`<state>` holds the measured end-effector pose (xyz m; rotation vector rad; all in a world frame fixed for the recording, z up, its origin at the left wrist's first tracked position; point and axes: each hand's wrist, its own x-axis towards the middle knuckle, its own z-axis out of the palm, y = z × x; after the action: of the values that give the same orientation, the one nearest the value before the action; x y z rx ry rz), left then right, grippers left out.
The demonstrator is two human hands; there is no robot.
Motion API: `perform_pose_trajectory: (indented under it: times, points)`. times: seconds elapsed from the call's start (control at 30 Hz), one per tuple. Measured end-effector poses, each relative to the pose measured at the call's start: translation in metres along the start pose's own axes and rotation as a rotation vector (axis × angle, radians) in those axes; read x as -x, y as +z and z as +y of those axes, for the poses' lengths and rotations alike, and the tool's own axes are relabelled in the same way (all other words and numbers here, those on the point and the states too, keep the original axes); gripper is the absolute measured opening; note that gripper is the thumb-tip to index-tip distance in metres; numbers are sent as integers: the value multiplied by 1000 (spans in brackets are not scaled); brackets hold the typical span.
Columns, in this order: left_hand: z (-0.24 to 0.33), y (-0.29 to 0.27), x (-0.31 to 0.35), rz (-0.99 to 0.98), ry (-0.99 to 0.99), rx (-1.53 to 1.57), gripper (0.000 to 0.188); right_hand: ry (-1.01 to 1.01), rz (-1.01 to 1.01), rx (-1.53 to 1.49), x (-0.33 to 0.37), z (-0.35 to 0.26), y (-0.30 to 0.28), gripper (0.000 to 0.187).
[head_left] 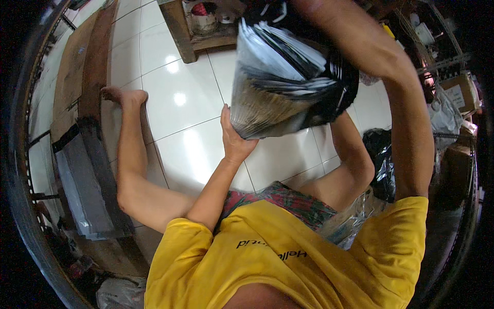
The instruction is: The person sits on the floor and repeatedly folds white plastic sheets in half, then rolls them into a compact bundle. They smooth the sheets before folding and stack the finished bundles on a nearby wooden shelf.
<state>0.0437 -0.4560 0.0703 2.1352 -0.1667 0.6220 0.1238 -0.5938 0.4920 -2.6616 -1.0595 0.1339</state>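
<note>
My left hand (238,139) grips the lower left corner of a thick stack of plastic bags (278,103), with the thumb on the near side. The stack is silvery grey and black, its many thin layers fanned out and partly blurred, and it is held up above the white tiled floor (180,129). My right forearm (360,41) arches over the right side of the stack to the upper edge of the picture. The right hand itself lies outside the picture, so what it touches cannot be seen.
A low wooden table (182,31) stands ahead, with a glass jar (204,23) under it. Flat grey plastic bags (82,180) lie at the left beside cardboard (77,62). A black plastic bag (378,159) is near my right knee. Metal shelving with a cardboard box (460,92) stands at the right.
</note>
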Motion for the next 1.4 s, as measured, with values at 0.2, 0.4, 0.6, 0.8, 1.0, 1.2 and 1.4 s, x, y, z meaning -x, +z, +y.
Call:
perform_pose_trajectory:
  times: [0.2, 0.4, 0.6, 0.8, 1.0, 1.2, 1.4]
  points:
    - [22, -3, -8, -4, 0, 83, 125, -520, 370, -1186, 53, 131, 71, 68]
    - [10, 3, -9, -49, 112, -5, 78, 186, 695, -1295, 76, 130, 265, 66]
    - [26, -17, -17, -110, 43, 145, 45, 382, 500, -1009, 47, 105, 341, 68]
    - [99, -70, -38, -247, -426, 253, 61, 366, 334, -1247, 54, 97, 347, 76]
    - [58, -15, -31, -526, -685, 2, 70, 711, 141, -1126, 72, 89, 406, 82]
    - [69, 8, -37, -642, -652, -143, 74, 769, 143, -1005, 79, 106, 411, 93]
    - [94, 17, -35, -857, -510, -267, 82, 761, 267, -1407, 99, 139, 381, 95]
